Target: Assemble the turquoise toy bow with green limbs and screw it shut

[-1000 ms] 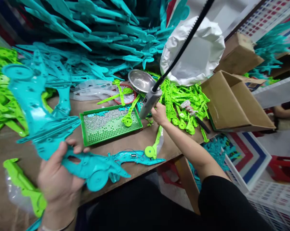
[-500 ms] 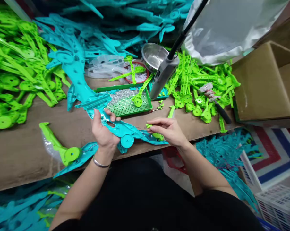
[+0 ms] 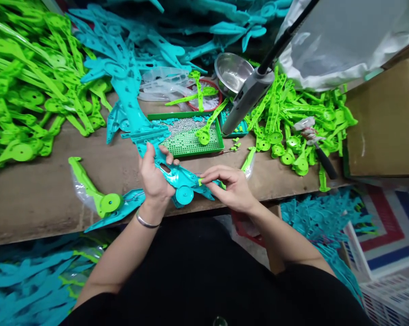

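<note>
My left hand (image 3: 156, 174) is closed around a long turquoise plastic part (image 3: 126, 99) that reaches from the back of the bench toward its front edge. A round disc (image 3: 184, 195) sticks out of that part near my fingers. Between the thumb and fingertips of my right hand (image 3: 230, 186) is a small lime-green plastic piece (image 3: 200, 182), at the turquoise part's right end; whether it touches is hard to tell. Left of my left hand, a lime-green arm (image 3: 92, 188) with a round end lies partly over another turquoise piece (image 3: 123, 208).
A green perforated tray (image 3: 191, 148) holds small metal bits, with a steel bowl (image 3: 233, 72) behind. A grey tool on a black rod (image 3: 247, 99) hangs over the bench. Heaps of lime-green parts (image 3: 292, 117) lie on both sides; a cardboard box (image 3: 382, 131) stands right.
My right hand has brought the small lime-green piece left, closer to the turquoise part. The turquoise part has turned slightly in my left hand. The whole view has shifted a little.
</note>
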`<state>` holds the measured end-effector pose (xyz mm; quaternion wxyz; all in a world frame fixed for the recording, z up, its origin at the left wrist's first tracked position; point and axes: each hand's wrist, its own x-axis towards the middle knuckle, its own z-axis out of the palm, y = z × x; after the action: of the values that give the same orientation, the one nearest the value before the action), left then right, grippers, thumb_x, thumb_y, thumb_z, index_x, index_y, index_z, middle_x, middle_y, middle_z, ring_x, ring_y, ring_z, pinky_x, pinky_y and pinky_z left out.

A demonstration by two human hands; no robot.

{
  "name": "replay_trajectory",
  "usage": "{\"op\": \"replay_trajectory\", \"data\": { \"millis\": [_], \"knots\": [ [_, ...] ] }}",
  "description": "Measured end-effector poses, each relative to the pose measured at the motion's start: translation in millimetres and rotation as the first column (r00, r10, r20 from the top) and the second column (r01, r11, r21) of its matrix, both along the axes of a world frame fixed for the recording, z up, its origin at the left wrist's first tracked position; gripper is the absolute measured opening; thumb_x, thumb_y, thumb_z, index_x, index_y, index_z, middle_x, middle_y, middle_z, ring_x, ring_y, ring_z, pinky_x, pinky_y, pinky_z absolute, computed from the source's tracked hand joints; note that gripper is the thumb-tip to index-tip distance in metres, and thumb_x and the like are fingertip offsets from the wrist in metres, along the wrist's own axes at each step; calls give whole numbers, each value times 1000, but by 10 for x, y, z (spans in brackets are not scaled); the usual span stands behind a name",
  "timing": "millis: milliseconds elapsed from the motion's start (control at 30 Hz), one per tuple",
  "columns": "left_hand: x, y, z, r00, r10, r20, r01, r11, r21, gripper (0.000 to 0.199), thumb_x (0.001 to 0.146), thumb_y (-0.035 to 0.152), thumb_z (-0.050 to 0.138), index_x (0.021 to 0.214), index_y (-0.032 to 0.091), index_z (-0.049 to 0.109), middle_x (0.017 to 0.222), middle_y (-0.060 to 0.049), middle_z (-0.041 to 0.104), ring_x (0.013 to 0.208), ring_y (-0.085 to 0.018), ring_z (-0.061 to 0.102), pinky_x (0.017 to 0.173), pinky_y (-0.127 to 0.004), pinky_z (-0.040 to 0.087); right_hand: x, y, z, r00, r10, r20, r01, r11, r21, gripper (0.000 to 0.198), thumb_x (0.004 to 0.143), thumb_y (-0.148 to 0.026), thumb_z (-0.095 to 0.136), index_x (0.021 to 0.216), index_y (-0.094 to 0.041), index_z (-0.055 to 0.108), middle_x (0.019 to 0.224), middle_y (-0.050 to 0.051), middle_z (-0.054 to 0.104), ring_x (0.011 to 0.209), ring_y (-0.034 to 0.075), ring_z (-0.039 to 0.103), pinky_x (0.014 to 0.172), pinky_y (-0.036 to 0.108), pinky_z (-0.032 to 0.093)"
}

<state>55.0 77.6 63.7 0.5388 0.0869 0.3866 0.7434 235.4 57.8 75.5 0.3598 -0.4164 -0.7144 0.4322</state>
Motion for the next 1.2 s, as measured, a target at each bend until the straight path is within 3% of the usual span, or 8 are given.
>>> {"op": "replay_trajectory", "data": {
  "millis": [300, 633, 1200],
  "knots": [
    [-18, 7, 52, 999, -34, 5, 34, 999, -29, 15, 93, 36, 63, 85, 25, 57, 72, 5, 56, 49, -6, 48, 50, -22, 43, 18, 7, 32, 983, 115, 145, -147, 961, 233, 21, 84, -7, 54, 92, -21, 68, 96, 3, 77, 92, 16, 74, 84, 30, 60],
    [7, 3, 132, 996, -61, -72, 56, 996, -69, 13, 92, 37, 63, 85, 28, 57, 71, 6, 57, 49, -8, 48, 51, -23, 43, 27, 36, 14, 946, 232, 224, -295, 905, 306, 28, 80, 1, 50, 94, -18, 66, 94, 3, 76, 95, 15, 73, 84, 27, 59],
    [43, 35, 114, 997, -57, -50, 54, 997, -53, 15, 86, 18, 56, 76, 23, 46, 67, 5, 48, 50, -6, 40, 47, -18, 36, 9, -7, -185, 987, 151, 50, -159, 952, 262, 23, 79, -1, 54, 83, -19, 68, 91, 4, 77, 89, 15, 75, 82, 29, 61]
  ]
}}
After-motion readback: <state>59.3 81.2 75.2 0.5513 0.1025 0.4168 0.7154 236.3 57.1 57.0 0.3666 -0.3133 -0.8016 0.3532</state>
